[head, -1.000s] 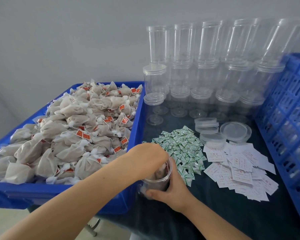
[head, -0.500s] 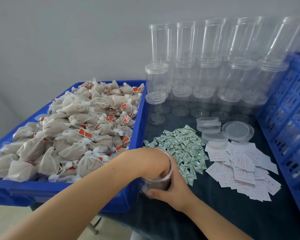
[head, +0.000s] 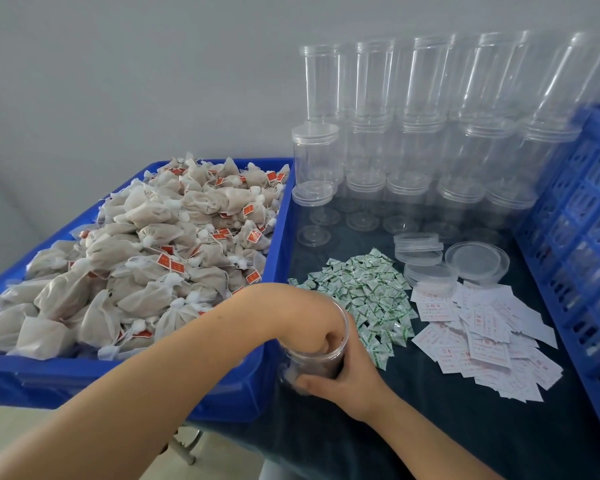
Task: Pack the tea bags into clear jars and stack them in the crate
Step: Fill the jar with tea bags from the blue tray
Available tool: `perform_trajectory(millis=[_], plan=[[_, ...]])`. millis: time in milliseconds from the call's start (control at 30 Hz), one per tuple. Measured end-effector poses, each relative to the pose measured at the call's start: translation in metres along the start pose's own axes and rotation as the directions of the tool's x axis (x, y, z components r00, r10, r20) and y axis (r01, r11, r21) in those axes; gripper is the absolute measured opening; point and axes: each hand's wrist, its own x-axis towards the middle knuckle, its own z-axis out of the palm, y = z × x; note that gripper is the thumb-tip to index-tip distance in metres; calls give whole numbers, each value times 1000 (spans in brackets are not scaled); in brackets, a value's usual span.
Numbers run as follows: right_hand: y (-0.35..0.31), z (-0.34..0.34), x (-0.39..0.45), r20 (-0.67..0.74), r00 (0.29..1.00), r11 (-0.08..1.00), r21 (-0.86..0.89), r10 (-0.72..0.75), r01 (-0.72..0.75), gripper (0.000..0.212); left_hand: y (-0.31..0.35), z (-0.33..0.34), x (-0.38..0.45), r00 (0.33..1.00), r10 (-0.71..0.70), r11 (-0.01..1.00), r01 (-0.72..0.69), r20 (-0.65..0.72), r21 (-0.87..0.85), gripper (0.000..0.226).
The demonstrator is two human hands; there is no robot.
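Note:
A clear jar [head: 328, 366] stands on the dark cloth at the front, just right of the blue bin [head: 277, 244]. Dark contents show in the jar's lower part. My left hand [head: 303, 317] reaches down into its mouth, the fingers inside and partly hidden by the wall. My right hand [head: 349, 379] grips the jar from the near right side. The bin is heaped with tea bags [head: 153, 254], beige pouches with red tags. The blue slotted crate [head: 586, 237] stands at the right edge.
Several empty clear jars [head: 413, 133] are stacked in rows against the back wall. Loose clear lids [head: 475, 261] lie in front of them. A pile of small green-and-white sachets [head: 368, 292] and a spread of white paper labels [head: 482, 341] cover the cloth's middle.
My left hand has pushed deeper into the jar. My right hand keeps its grip on the jar, which stays in place.

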Motion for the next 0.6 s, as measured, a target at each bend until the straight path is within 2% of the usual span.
perform_trajectory(millis=[100,167,267,333,500,600], plan=[[-2,-1,1,15,1000,1000,12,-7,7,91,-10,-8,-21,987,26,998,-36,-158,-56,25],[-2,-1,1,-3,1000,1000,-7,6,-6,92,-22,-10,-35,951,-5,991,-38,-309,-131,21],[1,-1,0,-31,999,999,-47,15,-17,91,-47,-6,-53,845,-96,975,-26,-526,-219,16],[3,-1,0,-37,999,998,-62,23,-25,92,-67,-1,-62,766,-196,962,28,-612,-272,15],[6,-2,0,-40,999,996,-84,27,-30,96,-119,18,-68,555,-450,893,268,-700,-362,24],[5,-2,-1,-45,999,996,-86,26,-30,96,-139,28,-54,527,-530,845,392,-664,-363,40]])
